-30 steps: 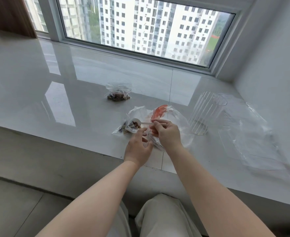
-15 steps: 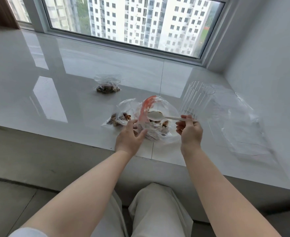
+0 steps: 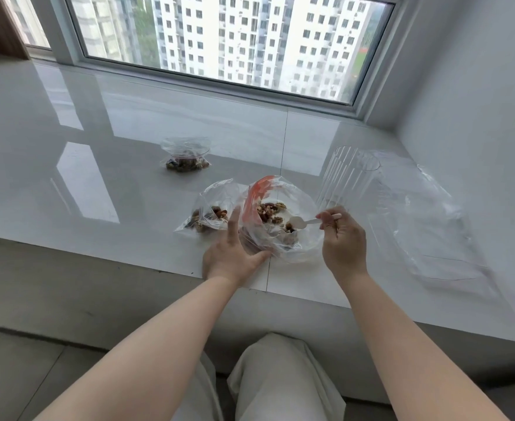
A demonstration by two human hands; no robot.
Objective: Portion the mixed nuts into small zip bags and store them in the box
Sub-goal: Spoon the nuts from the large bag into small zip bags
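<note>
Half a second ago the small white plastic spoon (image 3: 306, 222) was held up over the mouth of the big clear plastic bag with the red zip strip (image 3: 280, 220). Now the spoon is lower, and its bowl sits down inside the big bag, right by the brown mixed nuts (image 3: 269, 211). The right hand (image 3: 342, 241) has moved in toward the bag too. The left hand (image 3: 235, 252) has slid over from the little bag to the near edge of the big bag.

The right hand's fingers (image 3: 329, 218) are curled round the spoon's handle and pinch it. The spoon's bowl pointing to about 9 o'clock from those fingers. The nuts lie just past the spoon's bowl, at about 10 o'clock from the right hand.

The left hand is spread out and loose. Its thumb touches the big bag's near edge, and one long finger points up to 12 o'clock beside the red strip.

A small clear zip bag with some nuts in it (image 3: 209, 215) lies on the shiny white worktop (image 3: 113, 183), just at 11 o'clock from the left hand. Another small clear zip bag with nuts (image 3: 186, 159) sits farther back, well apart. A clear ribbed plastic box (image 3: 348, 177) stands at 12 o'clock from the right hand.
</note>
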